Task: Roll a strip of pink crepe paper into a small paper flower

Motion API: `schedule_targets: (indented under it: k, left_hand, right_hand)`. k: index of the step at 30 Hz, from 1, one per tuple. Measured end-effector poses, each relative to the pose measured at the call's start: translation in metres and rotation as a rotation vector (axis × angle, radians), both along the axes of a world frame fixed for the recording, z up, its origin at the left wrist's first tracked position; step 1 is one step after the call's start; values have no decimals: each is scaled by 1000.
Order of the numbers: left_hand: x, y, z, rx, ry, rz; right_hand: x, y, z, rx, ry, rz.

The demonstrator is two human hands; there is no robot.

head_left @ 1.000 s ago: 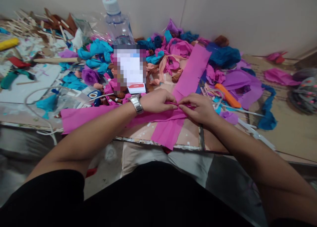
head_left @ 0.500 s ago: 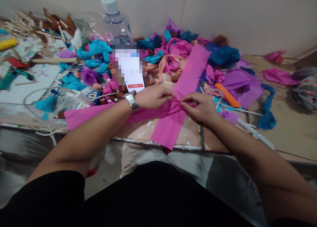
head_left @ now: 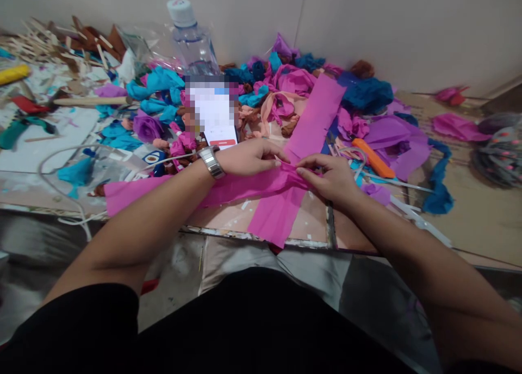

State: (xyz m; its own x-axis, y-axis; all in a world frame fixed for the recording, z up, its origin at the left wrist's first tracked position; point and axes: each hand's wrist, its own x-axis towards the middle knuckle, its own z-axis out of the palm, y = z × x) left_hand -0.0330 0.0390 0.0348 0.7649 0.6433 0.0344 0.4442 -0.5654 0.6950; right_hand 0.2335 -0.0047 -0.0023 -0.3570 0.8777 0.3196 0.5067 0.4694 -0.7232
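My left hand [head_left: 250, 156], with a metal watch [head_left: 212, 162] on its wrist, pinches the upper edge of a long pink crepe paper strip [head_left: 138, 192] that runs leftward across the low board. My right hand [head_left: 330, 179] pinches the same strip right beside it, fingertips almost touching. The strip is gathered and creased between the two hands. A second pink strip [head_left: 316, 121] lies crosswise under them, running from the board's near edge up toward the pile of paper.
A heap of blue, purple, pink and peach crepe paper and paper flowers [head_left: 285, 83] fills the back of the board. A water bottle [head_left: 191, 37], a phone [head_left: 214, 116], an orange cutter [head_left: 374, 157], a white cable [head_left: 61, 162] and wooden sticks [head_left: 49, 42] lie around.
Both hands have lifted slightly away from me with the pinched strip, and the paper between them has bunched up more. The crosswise strip has stayed put.
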Motion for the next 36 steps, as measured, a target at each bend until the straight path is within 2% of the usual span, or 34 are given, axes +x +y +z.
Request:
schedule_targets:
  k: [7,15,21,29,36]
  left_hand:
    - [5,-5,-7,-85,35,-74]
    - [7,-6,-8,-125,19,-101]
    - [12,-9,-15,-139,-60,-42]
    - [14,-9,-10,-126,-110,-39]
    - [16,-11,-12,-153,-132,-12]
  right_hand:
    - [2,0,-5,33,4,21]
    - [2,-1,-5,45,-6,72]
    - [2,-2,-4,42,9,87]
    - [2,-3,-2,23,14,75]
    - [1,-2,-1,14,36,85]
